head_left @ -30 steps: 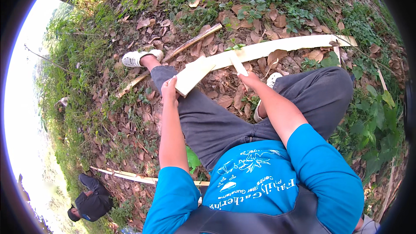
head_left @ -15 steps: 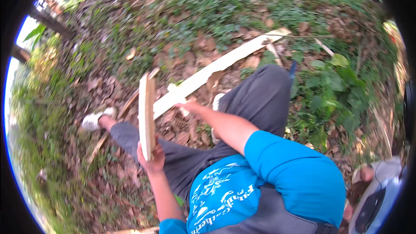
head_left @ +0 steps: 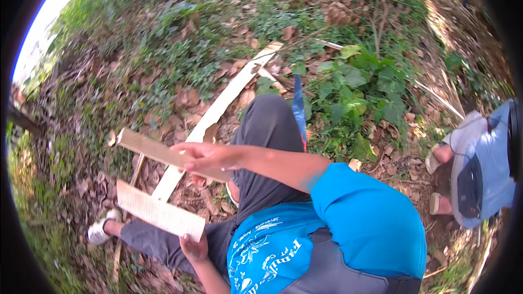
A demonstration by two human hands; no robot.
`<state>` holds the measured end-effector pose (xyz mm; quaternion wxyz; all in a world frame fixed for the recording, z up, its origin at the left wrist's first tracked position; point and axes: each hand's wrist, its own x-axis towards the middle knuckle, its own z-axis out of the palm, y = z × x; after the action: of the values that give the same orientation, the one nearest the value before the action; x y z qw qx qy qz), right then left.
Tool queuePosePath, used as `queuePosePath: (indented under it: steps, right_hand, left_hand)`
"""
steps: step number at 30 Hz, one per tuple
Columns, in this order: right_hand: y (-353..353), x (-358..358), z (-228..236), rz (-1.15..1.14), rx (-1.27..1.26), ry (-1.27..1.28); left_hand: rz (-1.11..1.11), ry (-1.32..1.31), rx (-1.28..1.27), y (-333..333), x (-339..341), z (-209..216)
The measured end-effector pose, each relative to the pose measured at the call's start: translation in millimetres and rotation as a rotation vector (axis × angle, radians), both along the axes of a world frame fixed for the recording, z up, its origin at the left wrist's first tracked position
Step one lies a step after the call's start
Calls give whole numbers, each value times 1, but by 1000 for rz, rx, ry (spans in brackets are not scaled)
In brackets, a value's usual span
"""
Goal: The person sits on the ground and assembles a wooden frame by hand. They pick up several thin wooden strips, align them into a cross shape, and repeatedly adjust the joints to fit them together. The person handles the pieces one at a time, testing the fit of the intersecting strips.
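My left hand (head_left: 195,247) is closed on the near end of a short, pale wooden board (head_left: 158,210), whose striped, grainy face is turned up. Above it my right hand (head_left: 210,157) reaches across and grips a second short board (head_left: 150,148), browner along the side I see. The two boards are apart and slant the same way, down to the right. Beneath them a long pale plank (head_left: 231,91) lies on the leafy ground, its near part partly covered by the boards and my hand.
A blue, flat, narrow thing (head_left: 298,103) with a reddish lower end stands beside my bent knee (head_left: 267,125). Leafy plants (head_left: 365,84) grow to its right. At the right edge is another person (head_left: 482,155) in light blue. Thin sticks (head_left: 441,100) lie among dry leaves.
My left hand has tipped its board from upright to a leftward slant. My right hand has moved from beside the long plank and now grips a second board. The view has swung right.
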<state>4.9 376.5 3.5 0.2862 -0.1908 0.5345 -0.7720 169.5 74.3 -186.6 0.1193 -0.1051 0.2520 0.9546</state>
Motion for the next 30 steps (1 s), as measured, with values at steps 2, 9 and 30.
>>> queuePosePath:
  steps: [2,9,30]
  right_hand:
    - [8,2,-5,17,63,35]
    - [-27,28,-14,-29,228,-181]
    - [-68,20,-30,-137,309,-311]
  left_hand:
    - [-10,-112,-48,9,-5,6]
    - [13,-29,-34,24,-16,65]
    - [-41,375,749,3,0,51]
